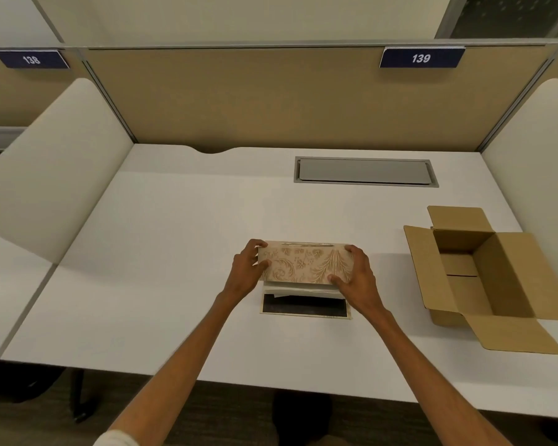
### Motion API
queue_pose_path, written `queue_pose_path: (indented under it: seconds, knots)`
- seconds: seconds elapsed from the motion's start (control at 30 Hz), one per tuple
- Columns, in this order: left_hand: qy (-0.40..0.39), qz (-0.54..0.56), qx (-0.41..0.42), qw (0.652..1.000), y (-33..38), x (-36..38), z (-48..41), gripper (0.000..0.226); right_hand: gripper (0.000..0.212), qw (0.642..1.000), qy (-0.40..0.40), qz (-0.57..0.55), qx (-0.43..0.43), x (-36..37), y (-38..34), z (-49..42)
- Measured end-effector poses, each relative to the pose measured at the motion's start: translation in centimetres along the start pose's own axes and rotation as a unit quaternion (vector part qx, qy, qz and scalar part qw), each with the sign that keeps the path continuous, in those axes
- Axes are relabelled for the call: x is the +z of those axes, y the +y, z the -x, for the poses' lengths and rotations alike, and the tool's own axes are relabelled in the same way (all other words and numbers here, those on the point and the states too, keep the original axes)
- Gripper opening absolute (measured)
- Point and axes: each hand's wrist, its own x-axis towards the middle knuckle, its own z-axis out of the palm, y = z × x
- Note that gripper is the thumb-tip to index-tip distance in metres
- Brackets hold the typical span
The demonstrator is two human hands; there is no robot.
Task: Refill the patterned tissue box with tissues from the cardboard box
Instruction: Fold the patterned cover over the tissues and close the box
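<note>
Patterned cover of tissue box (305,263), beige with gold leaf print: held at middle of desk (174,252), long axis running left to right across the view, slot edge along far top side. Tilted or raised at near side, near long edge lifted clear of what lies beneath.

Left hand (247,268): clamped on left short end, thumb on near face, fingers curled over far corner. Right hand (356,278): clamped on right short end, thumb pressed on near lower edge. Both hands equally near, one at each end of long axis.

White tissues (300,289): thin stack showing just under near edge of cover, touching it. Dark base panel (305,305) with pale rim: flat on desk, directly below and nearer the body, same left-to-right axis as cover.

Cardboard box (484,278): well apart to the right, flaps open, interior apparently bare. Nearer right hand.

Judgement: tissues apparently already moved over; next move likely lowering cover straight down onto base, long edges to be kept parallel. Risk: tissue edge pinched at near seam.

Grey hatch (364,171) set in desk, far side. Divider labels 138 (31,59) and 139 (421,58) above.
</note>
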Motion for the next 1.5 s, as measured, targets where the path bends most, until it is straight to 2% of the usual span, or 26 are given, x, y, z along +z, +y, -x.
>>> queue_pose_path:
  seconds: [0.17,0.33,0.53,0.97,1.1,1.23,1.33,1.5]
  knots:
    - [0.025,0.023,0.002,0.999,-1.2,0.7,2.8,0.027,0.066,1.0,0.025,0.007,-0.008,0.7,0.3,2.1]
    - [0.017,-0.067,0.016,0.997,-2.7,1.4,5.4,0.058,0.064,0.999,0.035,0.021,-0.018,1.5,1.0,3.7]
    - [0.048,-0.177,0.05,0.982,-3.1,3.5,7.6,0.065,0.07,0.996,0.043,0.055,-0.048,3.5,3.0,5.9]
    - [0.04,-0.213,0.006,0.976,-4.8,4.8,9.8,0.057,0.072,0.995,0.04,0.084,-0.03,5.4,4.2,8.5]
    - [0.037,-0.275,0.043,0.96,-6.3,4.9,10.0,0.065,0.071,0.994,0.036,0.099,-0.026,5.7,4.3,9.0]
    - [0.054,-0.302,0.038,0.951,-6.4,5.2,9.9,0.064,0.065,0.986,0.055,0.155,-0.013,5.7,3.9,9.0]
    - [0.055,-0.339,0.068,0.937,-6.5,5.7,9.5,0.074,0.069,0.977,0.058,0.206,-0.009,5.8,3.6,8.8]
    - [0.039,-0.359,0.059,0.931,-6.2,6.9,9.2,0.078,0.071,0.973,0.048,0.224,0.002,6.2,2.9,8.9]
